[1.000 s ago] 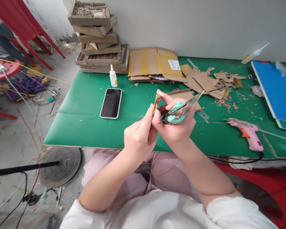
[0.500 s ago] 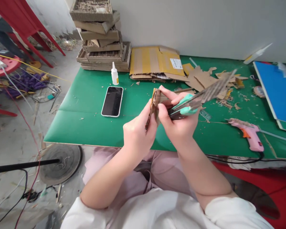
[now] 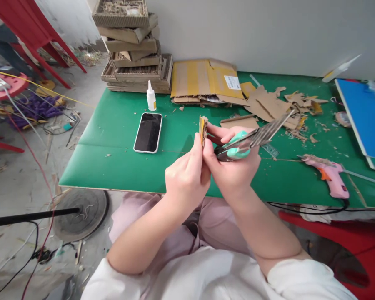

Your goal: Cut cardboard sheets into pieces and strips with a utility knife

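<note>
Between both hands, above the green table (image 3: 112, 166), is a small piece of cardboard (image 3: 203, 127) with yellow tape on one face. My left hand (image 3: 187, 175) is closed on its lower part, with most of the piece hidden behind the fingers. My right hand (image 3: 237, 166) pinches the same piece with its thumb and fingers. Scissors (image 3: 237, 152) with mint-green and black handles are also tucked in my right hand, their blades pointing up and right, away from the cardboard.
A phone (image 3: 148, 132) and a white glue bottle (image 3: 151, 98) are at left, before stacked cardboard trays (image 3: 134, 62). Behind my hands lie a taped cardboard parcel (image 3: 206, 81) and cardboard scraps (image 3: 268, 104). At right are a pink glue gun (image 3: 331, 175) and a blue board (image 3: 365, 116).
The cardboard piece has turned more upright and shows its yellow taped face. The scissors have shifted left and slightly down with my right hand. Both hands have drawn closer together.
</note>
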### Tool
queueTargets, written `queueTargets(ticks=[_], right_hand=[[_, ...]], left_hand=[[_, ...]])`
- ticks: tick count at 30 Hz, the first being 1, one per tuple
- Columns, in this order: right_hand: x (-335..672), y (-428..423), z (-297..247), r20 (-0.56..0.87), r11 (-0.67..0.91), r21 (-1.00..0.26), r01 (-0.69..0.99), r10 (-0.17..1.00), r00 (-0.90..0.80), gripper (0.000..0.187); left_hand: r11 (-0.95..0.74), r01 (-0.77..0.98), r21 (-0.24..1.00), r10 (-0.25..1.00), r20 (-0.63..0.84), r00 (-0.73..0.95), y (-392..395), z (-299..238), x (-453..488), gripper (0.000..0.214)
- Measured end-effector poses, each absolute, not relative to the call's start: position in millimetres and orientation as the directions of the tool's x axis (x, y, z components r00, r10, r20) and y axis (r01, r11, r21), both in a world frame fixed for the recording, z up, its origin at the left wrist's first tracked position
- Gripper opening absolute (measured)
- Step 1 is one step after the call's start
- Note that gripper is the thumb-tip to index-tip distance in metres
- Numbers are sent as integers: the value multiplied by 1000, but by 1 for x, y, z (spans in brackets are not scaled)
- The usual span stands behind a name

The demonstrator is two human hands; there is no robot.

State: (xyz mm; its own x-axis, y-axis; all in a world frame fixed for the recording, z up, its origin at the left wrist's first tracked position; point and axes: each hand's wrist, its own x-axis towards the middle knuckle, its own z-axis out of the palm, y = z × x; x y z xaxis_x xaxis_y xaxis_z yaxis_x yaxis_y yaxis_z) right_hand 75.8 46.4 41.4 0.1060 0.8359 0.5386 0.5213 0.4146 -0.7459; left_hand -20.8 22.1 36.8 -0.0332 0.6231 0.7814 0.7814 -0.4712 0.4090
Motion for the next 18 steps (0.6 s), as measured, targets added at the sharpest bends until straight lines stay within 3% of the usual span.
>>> queueTargets(ticks=[3,8,13,18], right_hand=[[76,43,52,488,340,-748,569,864,125,26],[77,42,65,522,328,-688,647,844,127,20],[75,43,61,505,323,-710,625,853,133,21],[72,48,57,497,349,-719,601,862,95,24]], left_hand=[[-488,781,390,617,787,-7,21,40,-19,46],[-507,769,389,596,803,-12,22,44,-19,42],[-487,773,406,615,788,-26,23,42,-20,40],[-399,747,532,708,697,-118,22,39,-21,36]])
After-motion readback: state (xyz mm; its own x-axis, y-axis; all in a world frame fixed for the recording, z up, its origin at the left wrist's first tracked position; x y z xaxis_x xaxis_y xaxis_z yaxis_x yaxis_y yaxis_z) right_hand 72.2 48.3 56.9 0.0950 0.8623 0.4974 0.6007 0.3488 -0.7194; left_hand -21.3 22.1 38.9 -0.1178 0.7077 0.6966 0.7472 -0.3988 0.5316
